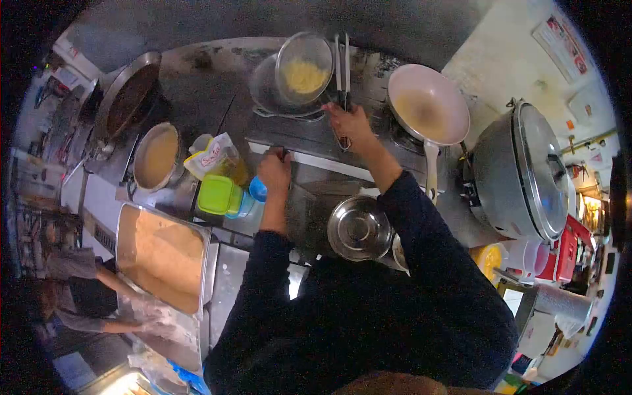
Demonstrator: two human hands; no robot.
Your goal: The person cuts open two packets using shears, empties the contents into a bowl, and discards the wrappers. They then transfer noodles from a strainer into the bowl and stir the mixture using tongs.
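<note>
My right hand (350,126) is closed at the handle side of a round mesh strainer (308,47). Pale yellow noodle-like food (305,77) lies in the strainer, which overlaps a glass-like pot (263,82) on the stove. Long metal tongs (342,62) run upright beside the strainer and pass by my right hand. My left hand (274,172) is curled around something with a dark end showing above the fingers; the rest is hidden. Beside it are a blue cup (257,189), a green-lidded container (219,195) and a printed bag (220,157).
A white pan (429,105) and a large lidded pot (520,171) stand to the right. Near my body sits a steel bowl (359,228). On the left are a pan of brownish liquid (158,158) and a deep steel tray (209,263), where another person's hands (155,316) work.
</note>
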